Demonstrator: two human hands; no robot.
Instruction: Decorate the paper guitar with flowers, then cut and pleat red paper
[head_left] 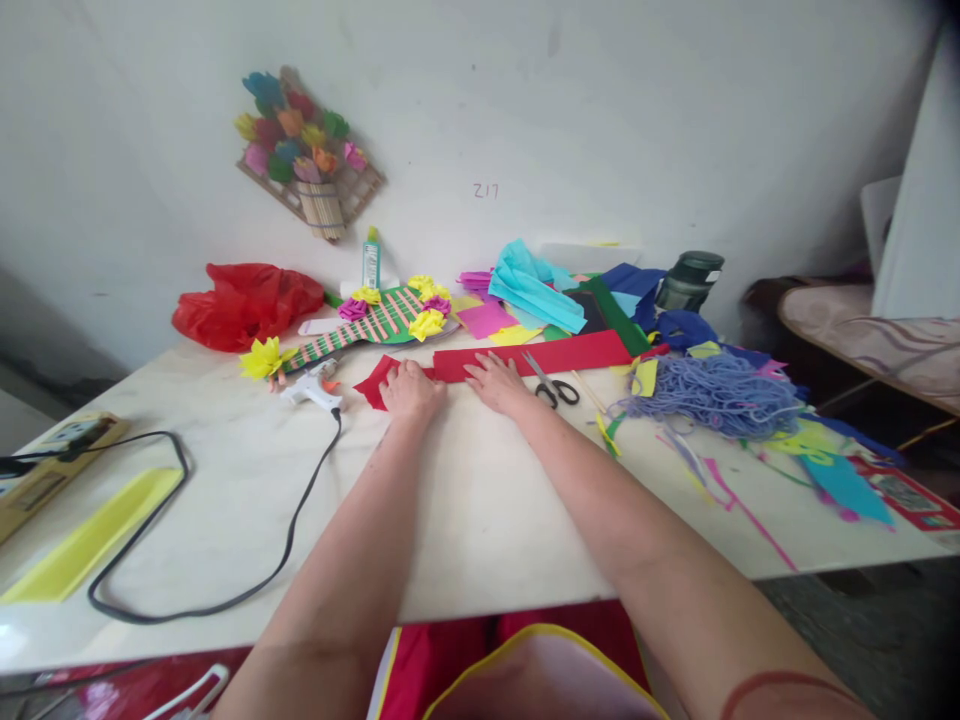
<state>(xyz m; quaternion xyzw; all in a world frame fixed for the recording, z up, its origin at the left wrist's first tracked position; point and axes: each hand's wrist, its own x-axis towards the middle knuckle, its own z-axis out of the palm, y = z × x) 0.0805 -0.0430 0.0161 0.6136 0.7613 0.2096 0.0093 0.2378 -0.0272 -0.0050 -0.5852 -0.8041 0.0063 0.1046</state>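
Our forearms point(360, 560) cross the bottom of the frame. At centre, our right hand point(496, 380) lies, fingers spread, on a red strip point(577, 352); our left hand point(410, 391) rests bent-fingered at its left end, perhaps gripping; we cannot tell.

Upper centre of frame: one handwritten mark point(486, 190), thin reddish strokes on the pale wall point(615, 120). I read it from here as "Z17"; first character could equally be a 2. Centre left: bottle point(371, 262) bears a printed label, too small to read. Right edge: red printed packet point(909, 496), lettering blurred.
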